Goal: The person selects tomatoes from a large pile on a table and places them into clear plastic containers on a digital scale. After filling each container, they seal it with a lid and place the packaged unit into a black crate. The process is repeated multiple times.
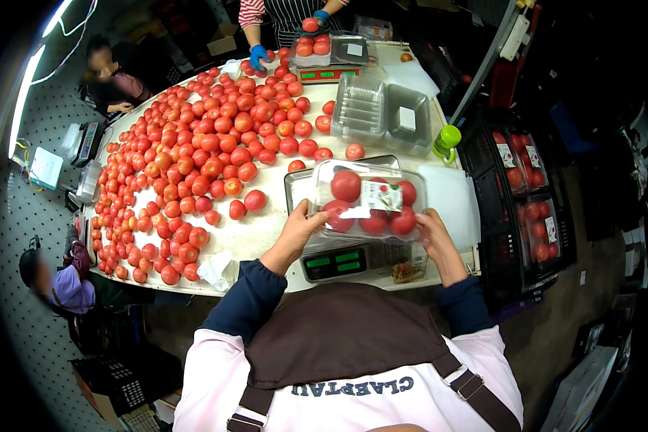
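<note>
Brown apron (345,335) fills the six o'clock side, closest to us, with navy sleeves (246,299) reaching up from either flank. And both hands are on the prize! Left hand (295,234) has its grip closed on the near-left edge of a clear plastic punnet (367,209), thumb along the side; right hand (435,237) has its grip on the opposite end, at the punnet's four o'clock. Big red tomatoes (345,186) sit inside, a printed label (381,195) on top. That punnet is just off centre toward two o'clock, over a metal tray (295,189); whether the two touch, I can't tell. Green digits glow on the scale (336,263) at six o'clock.

Look at the table (273,252): loose tomatoes (209,142) sprawl from eight round to twelve, crumpled white wrap (217,271) at eight. Open empty clamshells (381,111) wait at one o'clock, a green-lidded bottle (447,142) at two. Three o'clock, black crates (493,209) with filled punnets (540,229). Up at twelve, a co-worker (284,16) in blue gloves (258,56) works behind a red scale (329,75)!
</note>
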Demonstrator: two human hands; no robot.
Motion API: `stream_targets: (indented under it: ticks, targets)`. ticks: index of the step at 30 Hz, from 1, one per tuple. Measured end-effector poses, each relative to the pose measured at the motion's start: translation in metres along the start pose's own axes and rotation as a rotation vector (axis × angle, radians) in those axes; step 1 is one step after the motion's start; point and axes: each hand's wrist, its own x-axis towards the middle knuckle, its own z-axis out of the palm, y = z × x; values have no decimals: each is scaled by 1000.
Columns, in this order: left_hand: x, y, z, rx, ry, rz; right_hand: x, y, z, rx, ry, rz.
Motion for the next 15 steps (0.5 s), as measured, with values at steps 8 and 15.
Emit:
stream_targets:
  ticks: [8,15]
  targets:
    - [-14,55,82,-176,-507,299,-84,-19,-95,699,177,-174]
    - [-26,18,58,39,-422,216,-132,-82,-232,649,438,-484]
